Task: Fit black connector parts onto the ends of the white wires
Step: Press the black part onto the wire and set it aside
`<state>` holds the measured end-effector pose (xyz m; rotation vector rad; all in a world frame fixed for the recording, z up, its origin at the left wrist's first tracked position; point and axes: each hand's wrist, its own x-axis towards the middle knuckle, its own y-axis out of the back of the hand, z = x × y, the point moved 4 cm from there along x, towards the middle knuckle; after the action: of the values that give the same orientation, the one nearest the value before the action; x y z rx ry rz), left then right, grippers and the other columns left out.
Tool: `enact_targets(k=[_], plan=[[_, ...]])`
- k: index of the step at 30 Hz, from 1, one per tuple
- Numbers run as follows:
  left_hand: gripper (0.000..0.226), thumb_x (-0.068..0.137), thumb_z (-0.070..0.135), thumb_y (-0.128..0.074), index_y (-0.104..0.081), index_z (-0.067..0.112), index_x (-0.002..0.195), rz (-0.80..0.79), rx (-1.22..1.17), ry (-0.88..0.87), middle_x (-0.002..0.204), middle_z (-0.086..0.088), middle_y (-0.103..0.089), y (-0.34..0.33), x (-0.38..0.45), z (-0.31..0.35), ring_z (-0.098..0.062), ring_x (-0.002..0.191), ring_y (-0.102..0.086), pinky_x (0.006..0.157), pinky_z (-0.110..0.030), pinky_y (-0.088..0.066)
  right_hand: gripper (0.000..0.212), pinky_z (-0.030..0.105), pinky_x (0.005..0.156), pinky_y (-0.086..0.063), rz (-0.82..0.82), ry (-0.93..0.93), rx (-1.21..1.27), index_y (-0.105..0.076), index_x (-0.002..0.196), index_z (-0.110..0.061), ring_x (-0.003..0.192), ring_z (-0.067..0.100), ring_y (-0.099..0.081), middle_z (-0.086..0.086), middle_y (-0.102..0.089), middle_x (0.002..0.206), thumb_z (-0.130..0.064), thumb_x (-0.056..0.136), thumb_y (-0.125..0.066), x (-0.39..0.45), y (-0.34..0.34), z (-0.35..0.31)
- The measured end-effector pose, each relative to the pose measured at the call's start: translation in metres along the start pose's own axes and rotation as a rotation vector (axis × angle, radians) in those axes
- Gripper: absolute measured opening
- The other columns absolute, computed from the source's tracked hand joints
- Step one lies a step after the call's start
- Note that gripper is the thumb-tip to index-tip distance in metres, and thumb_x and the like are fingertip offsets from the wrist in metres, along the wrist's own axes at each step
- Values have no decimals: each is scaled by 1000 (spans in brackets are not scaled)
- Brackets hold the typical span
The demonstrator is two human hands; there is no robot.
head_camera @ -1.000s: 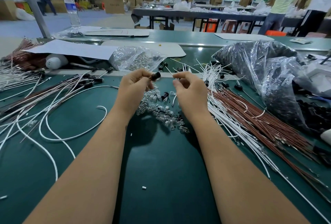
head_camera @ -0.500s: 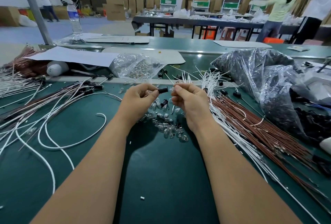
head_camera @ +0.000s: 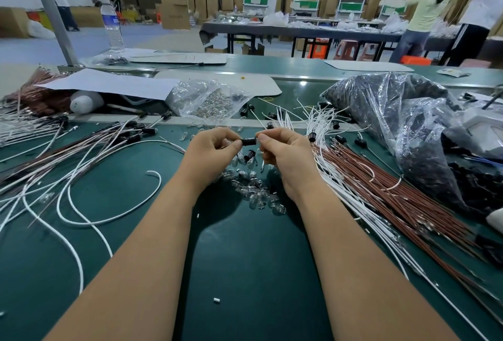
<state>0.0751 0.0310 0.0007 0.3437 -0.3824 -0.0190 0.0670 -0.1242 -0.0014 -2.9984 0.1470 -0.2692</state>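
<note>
Both hands meet above the centre of the dark green tabletop (head_camera: 245,259), a small black cylindrical connector part (head_camera: 248,141) held level between them. The left hand (head_camera: 212,154) has its fingers curled and pinches the connector's left end between thumb and forefinger; the right hand (head_camera: 285,155) is curled the same way and pinches the right end, with a short white wire end (head_camera: 263,165) poking down from under its fingers. Just below the hands, toward 6 o'clock, lies a loose heap of small clear glass bulbs (head_camera: 258,193), and one more black connector (head_camera: 250,154) sits among them. From 3 to 5 o'clock of the hands a thick bundle of thin white wires (head_camera: 351,193) runs alongside a bundle of reddish-brown wires (head_camera: 408,204), the two touching along their length. At 2 o'clock a large clear plastic bag of black connector parts (head_camera: 394,112) slumps on the tabletop. At 12 o'clock a smaller clear bag of bulbs (head_camera: 209,101) lies open, partly under a white paper sheet (head_camera: 109,84). From 8 to 10 o'clock lie white and brown wires with black connectors fitted (head_camera: 103,142), and a long white cable (head_camera: 109,221) loops toward 8 o'clock.
</note>
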Motion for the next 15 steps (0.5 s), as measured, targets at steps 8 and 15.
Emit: enact_targets(k=[8, 15], plan=[[10, 87, 10, -67, -74, 9, 80, 5, 8, 2, 66, -8, -68, 1, -3, 3, -8, 49, -43, 48, -17, -35, 9, 22, 55, -49, 9, -60, 43, -66, 83, -8, 54, 10, -56, -1, -64, 61, -3, 90, -62, 2, 2, 4], [9, 84, 8, -71, -72, 15, 78, 19, 11, -12, 67, -6, -68, 1, -3, 5, -9, 56, -51, 56, -18, -42, 10, 19, 53, -49, 10, -4, -59, -63, 79, -6, 52, 6, -58, 0, -63, 60, -2, 88, -64, 1, 3, 5]])
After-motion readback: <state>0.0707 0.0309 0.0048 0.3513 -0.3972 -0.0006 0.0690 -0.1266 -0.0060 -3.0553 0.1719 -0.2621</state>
